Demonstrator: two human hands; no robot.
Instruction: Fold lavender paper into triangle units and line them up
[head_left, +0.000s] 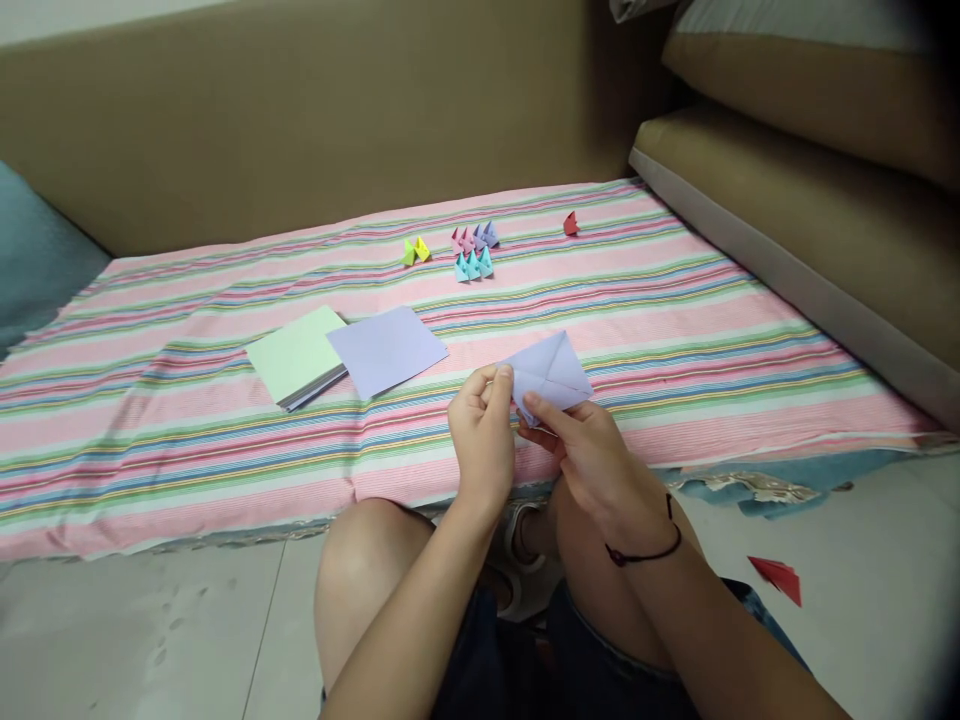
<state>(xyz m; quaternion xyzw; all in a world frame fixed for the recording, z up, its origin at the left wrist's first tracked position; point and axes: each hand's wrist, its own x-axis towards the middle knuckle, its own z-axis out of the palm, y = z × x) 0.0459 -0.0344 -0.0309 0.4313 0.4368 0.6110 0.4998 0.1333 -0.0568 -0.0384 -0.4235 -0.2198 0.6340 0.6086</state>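
Observation:
Both my hands hold a partly folded lavender paper (551, 372) over the near edge of the striped cloth (187, 420). My left hand (484, 440) pinches its left corner with closed fingers. My right hand (592, 455), with a dark cord bracelet at the wrist, grips the lower edge between thumb and fingers. Crease lines cross the paper. A flat lavender sheet (386, 350) lies to the left, overlapping a stack of paper topped by a pale green sheet (296, 355).
Small folded paper pieces sit farther back: yellow-green (415, 250), pink and purple (472, 238), light blue (472, 265), one red (571, 224). Brown sofa cushions (810, 200) rise behind and to the right. A red paper scrap (778, 578) lies on the tiled floor. My knees are below.

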